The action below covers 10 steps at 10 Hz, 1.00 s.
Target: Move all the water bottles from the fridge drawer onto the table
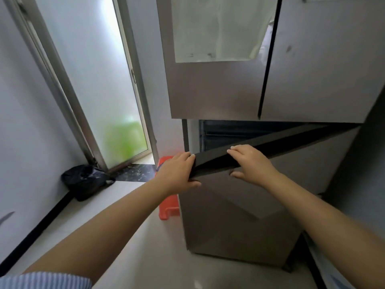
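Now the left hand [179,171] and the right hand [251,162] both grip the top edge of the fridge drawer [245,203], open a little.

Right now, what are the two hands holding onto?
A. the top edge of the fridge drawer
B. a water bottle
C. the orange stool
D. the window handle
A: the left hand and the right hand both have their fingers curled over the dark top edge of the fridge drawer, which is pulled partly open; no bottle shows yet.
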Tool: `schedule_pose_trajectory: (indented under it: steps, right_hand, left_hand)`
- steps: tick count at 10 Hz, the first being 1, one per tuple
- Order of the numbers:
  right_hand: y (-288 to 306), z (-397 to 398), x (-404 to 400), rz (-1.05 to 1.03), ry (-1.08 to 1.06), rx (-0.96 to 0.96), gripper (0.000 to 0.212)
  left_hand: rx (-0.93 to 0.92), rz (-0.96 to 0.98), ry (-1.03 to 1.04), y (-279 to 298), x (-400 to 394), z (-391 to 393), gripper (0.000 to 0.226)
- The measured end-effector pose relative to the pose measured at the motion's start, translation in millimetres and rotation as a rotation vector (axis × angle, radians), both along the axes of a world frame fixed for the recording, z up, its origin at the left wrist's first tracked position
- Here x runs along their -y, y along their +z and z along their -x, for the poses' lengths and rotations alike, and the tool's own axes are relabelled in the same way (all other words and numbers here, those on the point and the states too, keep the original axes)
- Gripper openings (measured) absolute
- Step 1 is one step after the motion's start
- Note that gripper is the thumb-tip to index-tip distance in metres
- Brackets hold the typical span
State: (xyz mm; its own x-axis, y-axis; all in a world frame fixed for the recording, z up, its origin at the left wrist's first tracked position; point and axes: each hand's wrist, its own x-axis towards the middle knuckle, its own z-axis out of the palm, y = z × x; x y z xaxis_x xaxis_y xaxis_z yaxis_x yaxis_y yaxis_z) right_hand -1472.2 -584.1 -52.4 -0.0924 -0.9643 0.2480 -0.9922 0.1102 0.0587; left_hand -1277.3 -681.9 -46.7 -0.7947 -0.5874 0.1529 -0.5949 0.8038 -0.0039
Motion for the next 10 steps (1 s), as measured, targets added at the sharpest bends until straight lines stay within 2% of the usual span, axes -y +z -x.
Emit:
schedule_pose_trajectory:
  steps: [2,3,4,5,6,7,9,10]
  right_hand:
    - [3,11,93,-0.018,-0.086,-0.114,0.070]
    - [1,29,124,0.003,-0.123,-0.176,0.079]
    - [5,52,146,0.069,-0.190,-0.215,0.099]
    - [6,70,163,0.048,-0.250,-0.295,0.119]
    - [-8,88,173,0.209,-0.216,-0.325,0.116]
    - [-19,95,175,0.238,-0.211,-0.410,0.124]
    - [-18,87,171,0.238,-0.172,-0.372,0.113]
    - [-2,75,162,0.192,-0.181,-0.251,0.099]
  left_hand:
    - [0.047,0.094,0.015,-5,108,32,0.080]
    - [0.018,0.168,0.059,-12,145,54,0.092]
    - [0.020,0.327,0.081,-12,176,72,0.104]
    - [0.025,0.409,0.085,-12,205,88,0.112]
    - [-0.084,0.529,0.016,-18,225,98,0.109]
    - [-0.087,0.653,-0.017,-27,239,98,0.146]
    - [-0.010,0.582,-0.059,-21,241,92,0.158]
    - [-0.051,0.628,-0.087,-19,243,89,0.158]
